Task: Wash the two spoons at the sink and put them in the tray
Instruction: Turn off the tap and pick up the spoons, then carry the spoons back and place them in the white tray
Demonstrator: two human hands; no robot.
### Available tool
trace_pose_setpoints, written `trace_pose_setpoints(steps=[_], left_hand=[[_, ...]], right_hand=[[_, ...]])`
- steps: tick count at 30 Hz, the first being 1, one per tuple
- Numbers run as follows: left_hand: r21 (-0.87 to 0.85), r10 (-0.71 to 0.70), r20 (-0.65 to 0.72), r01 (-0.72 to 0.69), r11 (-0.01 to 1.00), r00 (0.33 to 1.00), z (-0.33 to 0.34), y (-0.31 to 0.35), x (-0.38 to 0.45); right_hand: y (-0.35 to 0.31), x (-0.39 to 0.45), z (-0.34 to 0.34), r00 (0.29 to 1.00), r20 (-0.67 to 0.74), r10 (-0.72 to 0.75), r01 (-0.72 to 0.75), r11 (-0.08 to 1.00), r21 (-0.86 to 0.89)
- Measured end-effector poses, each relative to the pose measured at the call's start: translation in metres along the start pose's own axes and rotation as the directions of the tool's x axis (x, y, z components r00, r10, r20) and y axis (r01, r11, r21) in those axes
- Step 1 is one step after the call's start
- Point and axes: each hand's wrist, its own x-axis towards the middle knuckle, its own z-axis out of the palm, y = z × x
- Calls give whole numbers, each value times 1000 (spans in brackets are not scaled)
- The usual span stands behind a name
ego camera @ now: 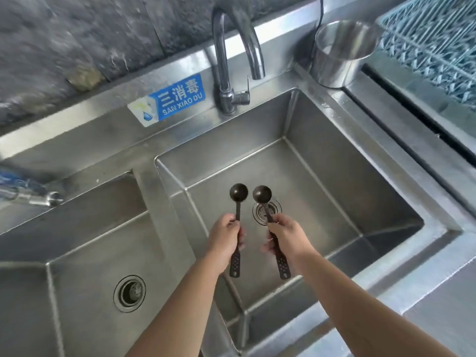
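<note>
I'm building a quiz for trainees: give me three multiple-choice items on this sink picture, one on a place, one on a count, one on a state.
1. Where are the two spoons held?
A. over the right basin
B. over the left basin
C. inside the metal pot

2. How many drains show?
A. one
B. two
C. three

3. The faucet is:
A. running
B. dry
C. missing

Answers:
1 A: the left hand and right hand hold the left spoon and right spoon above the right basin.
2 B: one drain per basin.
3 B: no water leaves the faucet.
</note>
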Motion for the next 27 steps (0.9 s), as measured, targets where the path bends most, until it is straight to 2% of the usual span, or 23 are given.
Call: trace_pose_setpoints(steps=[3, 6, 11, 14, 17, 21, 27], left_hand=[[-145, 48, 50, -40, 989, 998, -13, 20, -42], [-231, 64, 38, -53, 972, 997, -22, 30, -70], [-368, 44, 87, -8, 930, 995, -34, 29, -93], [-354, 27, 90, 7, 935, 996, -42, 23, -104], [-279, -15, 62, 32, 960, 998, -50, 16, -115], [-180, -63, 5, 62, 982, 998, -64, 9, -134], [-105, -21, 59, 28, 994, 998, -82, 0, -173]], right_hand=[[-10, -36, 6, 999, 9, -33, 31, 990, 140], [-12, -57, 14, 999, -27, -47, 52, 972, 228], [-15, -78, 22, 996, -70, -53, 69, 965, 255], [-13, -87, 22, 994, -85, -75, 83, 991, 106], [-9, -93, 24, 989, -105, -100, 104, 994, 30], [0, -105, 29, 992, -71, -109, 111, 993, 33], [17, -149, 40, 985, 7, -175, 175, 984, 33]])
